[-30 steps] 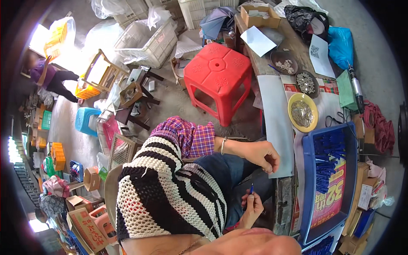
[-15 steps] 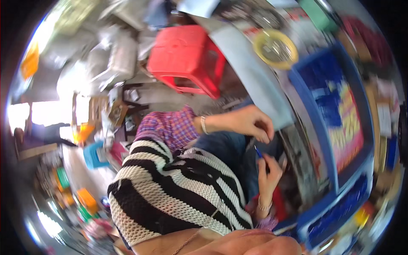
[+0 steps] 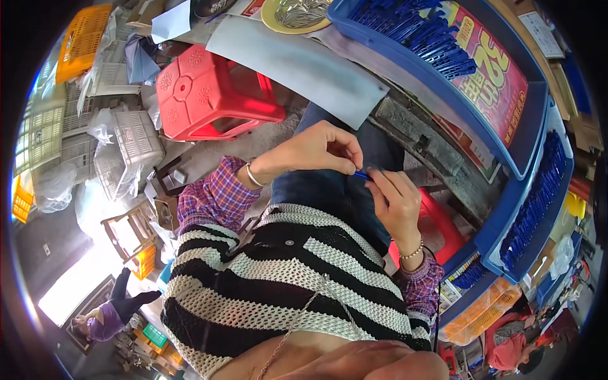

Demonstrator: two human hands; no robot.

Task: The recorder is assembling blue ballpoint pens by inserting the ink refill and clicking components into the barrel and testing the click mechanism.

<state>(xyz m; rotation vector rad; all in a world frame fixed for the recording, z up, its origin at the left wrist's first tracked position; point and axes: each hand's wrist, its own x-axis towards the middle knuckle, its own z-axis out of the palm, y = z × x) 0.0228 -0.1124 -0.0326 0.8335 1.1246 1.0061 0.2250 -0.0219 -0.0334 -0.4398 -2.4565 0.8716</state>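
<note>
Above my lap, my right hand (image 3: 396, 197) is closed in a pinch on a slim blue plastic piece (image 3: 362, 175); most of the piece is hidden under its fingers. My left hand (image 3: 326, 151) meets the piece's other end, thumb and forefinger pressed together. What those left fingertips hold is too small to make out. Many similar blue pieces (image 3: 418, 38) lie heaped in the large blue tray (image 3: 468, 125) at the upper right, on a colourful printed sheet. A yellow bowl (image 3: 278, 28) at the top holds thin silvery metal parts.
A red plastic stool (image 3: 190, 88) stands at the upper left, beside a pale grey sheet (image 3: 297, 69) on the worn bench (image 3: 424, 139). More blue pieces (image 3: 538, 196) fill a tray at the right. Crates (image 3: 136, 130) stand at the left. Other people (image 3: 104, 320) are in the background.
My hands have come together: my left fingertips, apart from the blue piece before, now meet its end. The whole view has shifted, showing more of the trays and the room.
</note>
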